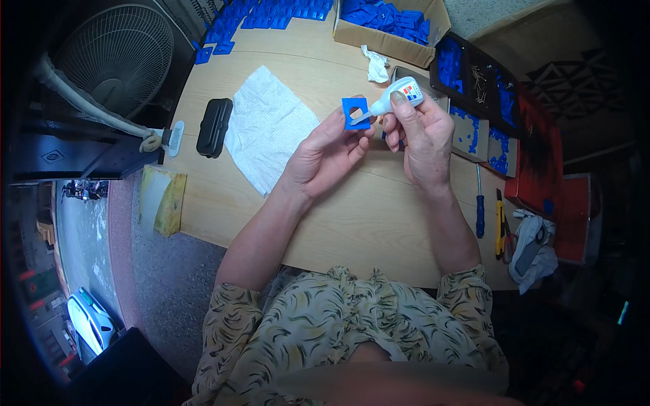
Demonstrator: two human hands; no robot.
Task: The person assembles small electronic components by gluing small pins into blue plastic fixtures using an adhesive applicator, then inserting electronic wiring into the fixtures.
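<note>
My left hand (325,157) pinches a small blue square plastic piece (349,105) with a round hole in it. My right hand (423,139) grips a small white squeeze bottle (401,96) that has a thin nozzle. The bottle is tilted, its tip pointing down to the left at the face of the blue piece, by the hole's lower edge. I cannot tell whether the tip touches it or whether anything comes out. Something blue shows just behind the right hand's fingers, mostly hidden.
A white paper towel (267,128) and a black case (214,128) lie to the left. Along the back are rows of blue pieces (271,15) and a cardboard box (386,44) of more. At right are a parts tray (474,74), a screwdriver (480,206) and a yellow cutter (500,223).
</note>
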